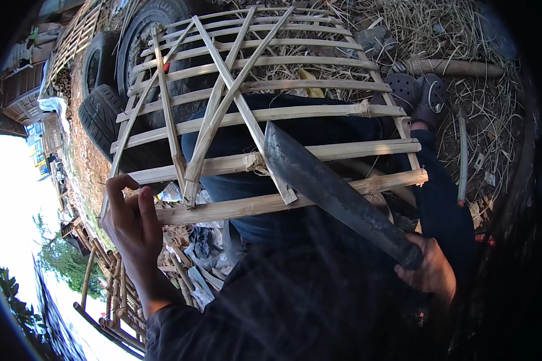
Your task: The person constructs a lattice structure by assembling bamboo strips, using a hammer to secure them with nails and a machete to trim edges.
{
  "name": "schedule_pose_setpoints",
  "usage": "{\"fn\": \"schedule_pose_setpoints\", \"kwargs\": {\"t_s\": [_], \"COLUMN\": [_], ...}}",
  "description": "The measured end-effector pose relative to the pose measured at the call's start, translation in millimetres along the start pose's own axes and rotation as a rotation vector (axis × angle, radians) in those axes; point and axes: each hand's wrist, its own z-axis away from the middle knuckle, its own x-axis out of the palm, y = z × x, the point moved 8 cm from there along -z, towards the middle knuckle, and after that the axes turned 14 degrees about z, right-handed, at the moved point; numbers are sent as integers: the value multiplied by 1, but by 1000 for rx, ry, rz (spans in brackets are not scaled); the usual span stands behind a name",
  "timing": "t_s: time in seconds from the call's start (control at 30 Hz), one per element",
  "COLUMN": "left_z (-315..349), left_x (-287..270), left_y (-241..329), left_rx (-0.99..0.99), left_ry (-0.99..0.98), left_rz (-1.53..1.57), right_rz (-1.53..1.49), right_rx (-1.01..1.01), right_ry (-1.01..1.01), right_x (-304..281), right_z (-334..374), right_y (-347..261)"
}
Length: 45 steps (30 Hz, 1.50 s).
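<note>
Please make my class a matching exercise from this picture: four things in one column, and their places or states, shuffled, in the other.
Column one
1. Left hand
2. Right hand
3. Machete
4. Tyres

Column two
A. Black, in the upper left of the picture
B. Dark grey blade, tip pointing up and to the left
C. At the near left corner of the wooden lattice
D. Closed around a tool's handle

Right pairs: 1-C, 2-D, 3-B, 4-A
</note>
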Motion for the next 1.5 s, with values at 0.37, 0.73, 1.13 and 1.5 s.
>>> {"fn": "schedule_pose_setpoints", "kwargs": {"t_s": [0.37, 0.73, 1.13, 1.5], "left_z": [-4, -4, -7, -37], "left_x": [-2, -4, -14, -37], "left_y": [-11, -15, -16, 7], "left_rx": [20, -54, -54, 70], "left_ry": [-11, 5, 41, 67], "left_rz": [26, 32, -35, -95], "right_rz": [155, 140, 260, 116], "right_rx": [-117, 96, -21, -17], "right_ry": [35, -181, 120, -342], "right_x": [-5, 22, 15, 42], "right_z": [-1, -23, -38, -48], "right_y": [-3, 30, 9, 17]}}
